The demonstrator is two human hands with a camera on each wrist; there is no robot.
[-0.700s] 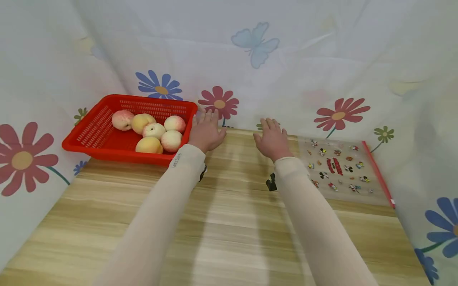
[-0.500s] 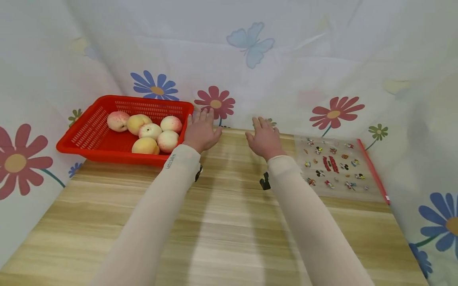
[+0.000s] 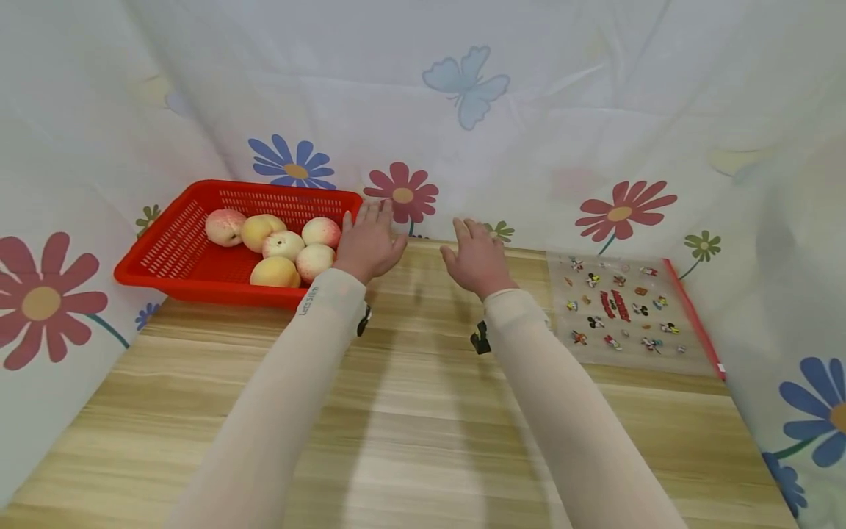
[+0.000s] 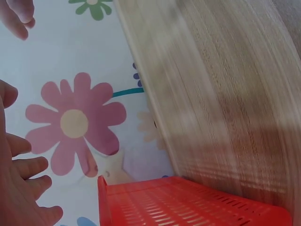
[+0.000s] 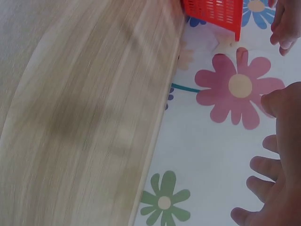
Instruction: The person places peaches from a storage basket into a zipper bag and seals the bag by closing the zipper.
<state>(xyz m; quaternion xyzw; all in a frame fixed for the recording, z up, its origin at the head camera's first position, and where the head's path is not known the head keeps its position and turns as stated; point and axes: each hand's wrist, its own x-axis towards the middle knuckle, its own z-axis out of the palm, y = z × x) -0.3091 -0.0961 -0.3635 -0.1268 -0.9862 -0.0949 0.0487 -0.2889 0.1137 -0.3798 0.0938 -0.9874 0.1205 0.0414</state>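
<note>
Both hands hover palm-down over the far edge of the wooden table [image 3: 423,411], fingers spread and holding nothing. My left hand [image 3: 368,242] is beside the right end of a red plastic basket [image 3: 178,253], close to its rim. Several peaches [image 3: 280,246] lie in the basket. My right hand [image 3: 474,257] hangs a hand's width to the right, left of a clear sticker sheet [image 3: 621,312]. In the left wrist view the left fingers [image 4: 21,188] show beside the basket's corner [image 4: 178,207]. The right wrist view shows the right fingers [image 5: 273,188] against the flowered cloth.
A white cloth [image 3: 515,125] printed with flowers and a butterfly walls in the table at the back and both sides. The sticker sheet with a red edge lies flat at the back right. Bare wood fills the near half of the table.
Both hands have drifted slightly left; the right hand has moved away from the sticker sheet toward the left hand. Fingers stay spread and hold nothing.
</note>
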